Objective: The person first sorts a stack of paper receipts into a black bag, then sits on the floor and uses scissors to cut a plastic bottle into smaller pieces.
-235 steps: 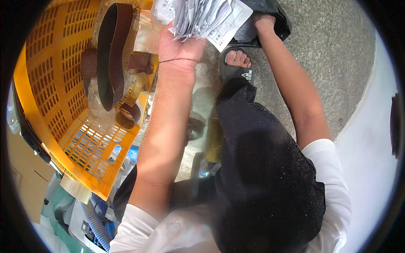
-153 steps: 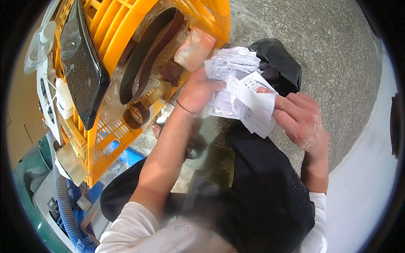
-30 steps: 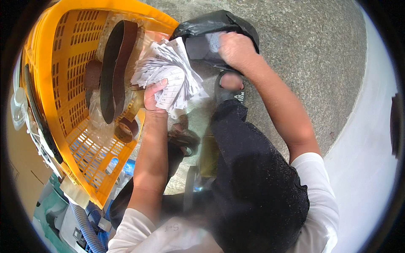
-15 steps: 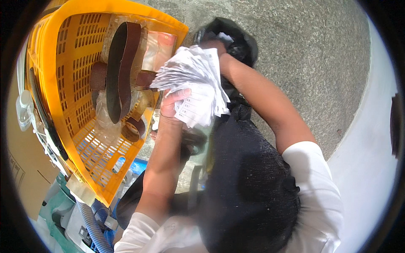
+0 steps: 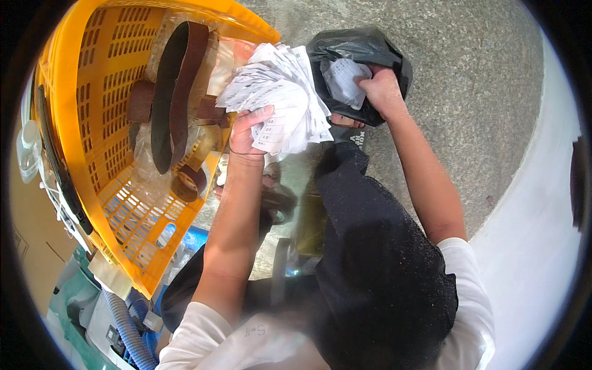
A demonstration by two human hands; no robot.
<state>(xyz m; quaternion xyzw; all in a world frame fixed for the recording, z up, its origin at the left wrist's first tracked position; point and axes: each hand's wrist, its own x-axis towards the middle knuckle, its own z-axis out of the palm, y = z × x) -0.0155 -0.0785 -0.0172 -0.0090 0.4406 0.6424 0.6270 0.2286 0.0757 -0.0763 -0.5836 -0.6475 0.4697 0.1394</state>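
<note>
Gripping paper wad w/ left hand — right hand at black bag.

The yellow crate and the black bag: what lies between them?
In the head view, the left hand holds a bunch of white paper slips between the yellow crate and the black bag.

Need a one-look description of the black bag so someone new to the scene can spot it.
Start at the big yellow slatted crate on the left and go right, past the fanned bundle of white paper slips in the left hand. On the grey concrete floor sits the black plastic bag, held by the right hand. It is the only glossy black sack, with crumpled white paper inside.
</note>
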